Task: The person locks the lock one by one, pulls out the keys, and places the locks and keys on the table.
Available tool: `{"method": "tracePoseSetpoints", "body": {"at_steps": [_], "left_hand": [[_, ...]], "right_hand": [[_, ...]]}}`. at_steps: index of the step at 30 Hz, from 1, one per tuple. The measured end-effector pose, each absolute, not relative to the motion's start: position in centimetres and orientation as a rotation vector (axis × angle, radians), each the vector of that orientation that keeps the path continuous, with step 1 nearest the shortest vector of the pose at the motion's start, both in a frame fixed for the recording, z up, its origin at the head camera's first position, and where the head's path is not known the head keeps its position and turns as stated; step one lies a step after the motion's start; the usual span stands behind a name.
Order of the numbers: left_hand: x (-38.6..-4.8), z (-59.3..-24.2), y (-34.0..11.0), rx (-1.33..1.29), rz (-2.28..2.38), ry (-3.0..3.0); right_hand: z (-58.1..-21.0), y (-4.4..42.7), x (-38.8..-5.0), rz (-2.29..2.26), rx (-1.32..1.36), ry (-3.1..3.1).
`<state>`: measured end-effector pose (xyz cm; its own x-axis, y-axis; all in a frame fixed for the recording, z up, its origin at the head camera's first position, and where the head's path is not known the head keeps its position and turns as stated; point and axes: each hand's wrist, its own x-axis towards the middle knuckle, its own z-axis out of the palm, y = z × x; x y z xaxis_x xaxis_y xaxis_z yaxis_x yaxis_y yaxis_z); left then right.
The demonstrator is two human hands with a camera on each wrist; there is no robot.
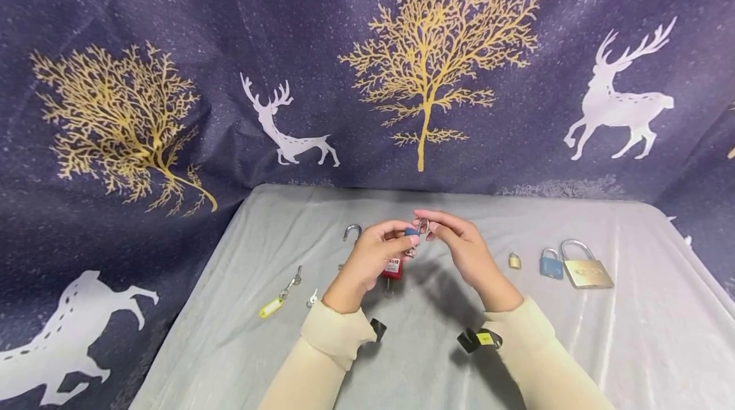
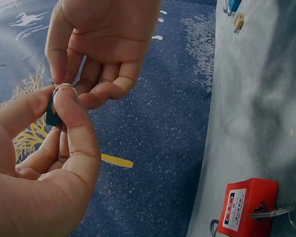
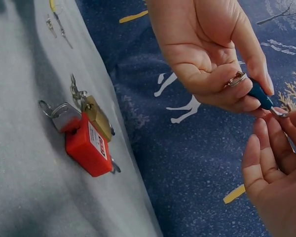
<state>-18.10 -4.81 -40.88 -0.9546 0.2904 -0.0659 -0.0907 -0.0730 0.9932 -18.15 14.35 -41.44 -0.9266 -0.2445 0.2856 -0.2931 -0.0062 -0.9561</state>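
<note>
A small blue padlock (image 1: 411, 231) is held up above the table between the two hands. My left hand (image 1: 373, 254) pinches its body (image 3: 260, 95) between thumb and fingers, and a key ring (image 3: 237, 78) shows at those fingers. With its fingertips, my right hand (image 1: 467, 247) holds the metal shackle (image 1: 423, 225). Fingers partly cover the lock, so I cannot tell whether the shackle is locked in. Below the left hand stands a red padlock (image 2: 259, 197) with a key in it. Beside that are a brass padlock (image 3: 97, 118) and a silver metal piece (image 3: 66, 118).
On the right lie a tiny brass padlock (image 1: 515, 261), another blue padlock (image 1: 551, 266) and a large brass padlock (image 1: 589, 273). Keys with a yellow tag (image 1: 271, 308) and small keys (image 1: 312, 299) lie left. A patterned cloth (image 1: 367, 78) hangs behind the table.
</note>
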Motion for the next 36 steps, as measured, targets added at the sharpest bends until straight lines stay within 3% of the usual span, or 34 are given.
{"method": "tracePoseSetpoints", "body": {"at_steps": [20, 36], "left_hand": [[-17.9, -41.4, -3.9, 0.203, 2.095, 1.955], [-17.5, -41.7, -3.4, 0.418, 2.026, 1.941]], "right_hand": [[-42.0, 13.6, -18.1, 2.028, 0.364, -2.234], [-41.5, 13.4, -17.7, 1.950, 0.244, -2.130]]}}
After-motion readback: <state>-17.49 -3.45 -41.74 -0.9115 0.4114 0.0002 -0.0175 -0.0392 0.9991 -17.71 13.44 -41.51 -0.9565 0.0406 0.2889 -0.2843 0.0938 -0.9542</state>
